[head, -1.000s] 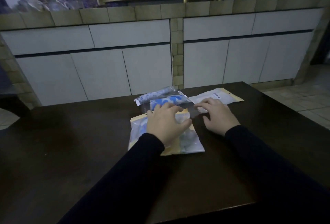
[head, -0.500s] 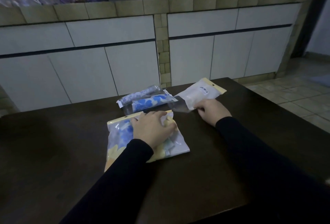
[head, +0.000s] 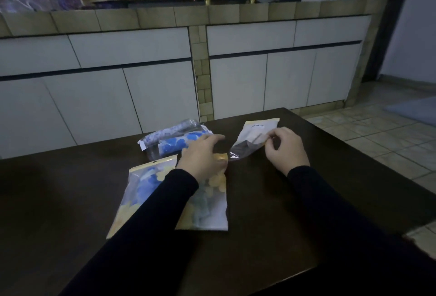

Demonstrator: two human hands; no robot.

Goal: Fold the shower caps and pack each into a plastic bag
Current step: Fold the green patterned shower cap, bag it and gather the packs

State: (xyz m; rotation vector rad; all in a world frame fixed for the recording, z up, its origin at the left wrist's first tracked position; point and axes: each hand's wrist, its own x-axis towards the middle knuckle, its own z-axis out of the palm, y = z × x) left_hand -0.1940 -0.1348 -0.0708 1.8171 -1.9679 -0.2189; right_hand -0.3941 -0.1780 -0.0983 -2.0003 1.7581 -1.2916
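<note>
On the dark table I see my left hand lying palm-down on the top of a packed plastic bag holding a blue-and-yellow shower cap, fingers loosely bent. My right hand pinches the edge of an empty clear bag, raised off the table. Two rolled shower caps lie just behind the left hand.

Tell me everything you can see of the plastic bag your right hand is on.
The plastic bag is a flat pouch, clear at its lower end and whitish higher up, with a yellowish strip along the top and a small label below it. It looks empty, though that is hard to tell. It lies tilted on the dark table, its top raised toward the cabinets. The right hand pinches its right edge.
</note>
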